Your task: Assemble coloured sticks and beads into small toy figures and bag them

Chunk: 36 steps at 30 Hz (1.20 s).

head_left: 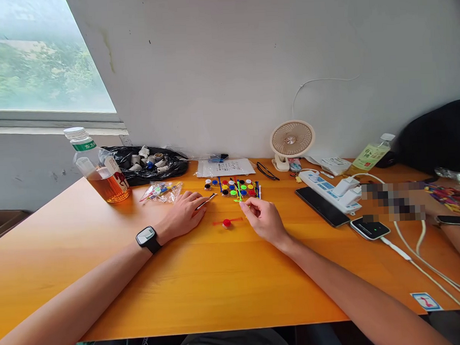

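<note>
My left hand (184,213), with a black watch at its wrist, rests low over the table, fingers closed around a thin black-and-white stick (207,200). To the right, my right hand (265,221) pinches a bright green plastic stick (239,193) between thumb and fingertips. On the table between both hands lies a red spinner (226,223), a round red cap with thin arms to each side. Just beyond the hands are rows of small colored round caps (232,186) in several colors. Dark blue sticks (257,189) stand beside them at the right.
A tilted bottle of amber drink (107,180), a black bag of pipe fittings (153,163) and a plastic packet (162,190) are at left. Rightward are a fan (292,139), a power strip (326,188), a phone (321,205), cables and another person's forearm (459,236).
</note>
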{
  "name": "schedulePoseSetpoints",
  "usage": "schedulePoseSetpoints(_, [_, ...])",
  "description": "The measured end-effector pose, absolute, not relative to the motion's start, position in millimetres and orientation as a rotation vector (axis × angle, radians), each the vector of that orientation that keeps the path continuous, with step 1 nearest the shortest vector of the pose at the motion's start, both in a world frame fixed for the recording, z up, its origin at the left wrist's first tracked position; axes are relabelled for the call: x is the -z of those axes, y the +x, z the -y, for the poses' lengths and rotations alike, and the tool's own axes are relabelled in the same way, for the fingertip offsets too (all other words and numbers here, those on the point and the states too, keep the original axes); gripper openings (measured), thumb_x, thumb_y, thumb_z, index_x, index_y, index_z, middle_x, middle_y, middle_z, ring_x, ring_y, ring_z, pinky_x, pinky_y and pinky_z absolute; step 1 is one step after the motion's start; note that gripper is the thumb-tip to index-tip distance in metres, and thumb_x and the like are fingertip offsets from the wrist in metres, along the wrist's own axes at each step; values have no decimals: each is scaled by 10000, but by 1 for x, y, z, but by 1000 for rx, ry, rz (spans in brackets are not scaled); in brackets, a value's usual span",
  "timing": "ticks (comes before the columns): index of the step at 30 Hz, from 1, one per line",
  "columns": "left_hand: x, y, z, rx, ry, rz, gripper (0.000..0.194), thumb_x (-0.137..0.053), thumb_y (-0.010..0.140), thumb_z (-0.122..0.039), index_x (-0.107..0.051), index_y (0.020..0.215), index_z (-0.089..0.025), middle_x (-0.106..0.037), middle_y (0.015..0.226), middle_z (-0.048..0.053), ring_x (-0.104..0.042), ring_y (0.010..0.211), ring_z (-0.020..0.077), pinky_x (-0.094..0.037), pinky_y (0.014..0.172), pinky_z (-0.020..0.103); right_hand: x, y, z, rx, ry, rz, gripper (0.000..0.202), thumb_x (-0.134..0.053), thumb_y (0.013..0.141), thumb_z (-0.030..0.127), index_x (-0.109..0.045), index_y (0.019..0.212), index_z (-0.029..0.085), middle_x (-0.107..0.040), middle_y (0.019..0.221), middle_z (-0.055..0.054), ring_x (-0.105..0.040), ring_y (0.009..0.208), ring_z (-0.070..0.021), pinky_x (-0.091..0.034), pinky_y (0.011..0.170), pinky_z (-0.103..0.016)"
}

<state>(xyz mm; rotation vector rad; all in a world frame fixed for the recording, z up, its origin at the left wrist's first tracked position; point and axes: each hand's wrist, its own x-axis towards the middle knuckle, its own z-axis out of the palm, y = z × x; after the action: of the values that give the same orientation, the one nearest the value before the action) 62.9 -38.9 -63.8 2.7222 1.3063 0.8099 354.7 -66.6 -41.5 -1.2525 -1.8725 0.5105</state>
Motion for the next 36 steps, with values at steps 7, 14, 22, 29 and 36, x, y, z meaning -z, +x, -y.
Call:
schedulePoseSetpoints(7, [64, 66, 40, -844, 2568, -1389, 280, -449, 1075, -282, -702, 1176, -217, -707, 1076, 102, -672, 986, 260, -549, 883, 398, 41, 353, 67, -495, -1248, 1893, 472, -550, 1029, 548, -538, 691, 220, -429, 564, 35, -400, 535, -139, -284, 564, -302])
schedulePoseSetpoints(14, [66, 67, 42, -886, 2478, -1407, 231, -502, 1060, -309, -696, 1147, -219, -723, 1052, 86, -695, 900, 236, -556, 807, 360, 42, 353, 67, -491, -1253, 1912, 508, -529, 1032, 574, -520, 670, 218, -441, 565, 29, -396, 537, -138, -292, 567, -301])
schedulePoseSetpoints(22, [68, 63, 36, -967, 2305, -1424, 218, -578, 1006, -317, -723, 1113, -194, -734, 971, 78, -676, 795, 212, -571, 731, 347, 42, 351, 69, -523, -1236, 1939, 496, -534, 1035, 560, -535, 681, 213, -453, 566, 29, -405, 536, -136, -285, 568, -304])
schedulePoseSetpoints(29, [67, 67, 41, -908, 2462, -1259, 361, -484, 1047, -291, -738, 1299, -245, -686, 1203, 125, -669, 1083, 266, -574, 994, 441, 42, 351, 70, -511, -1237, 1958, 491, -535, 1037, 559, -569, 690, 213, -490, 564, 23, -426, 533, -139, -283, 568, -303])
schedulePoseSetpoints(36, [75, 64, 33, -998, 2388, -1315, 272, -547, 1044, -366, -775, 1047, -220, -670, 1166, 105, -662, 1017, 239, -571, 909, 394, 44, 350, 70, -504, -1251, 1986, 464, -563, 1025, 545, -600, 699, 217, -495, 546, 25, -433, 519, -140, -274, 560, -303])
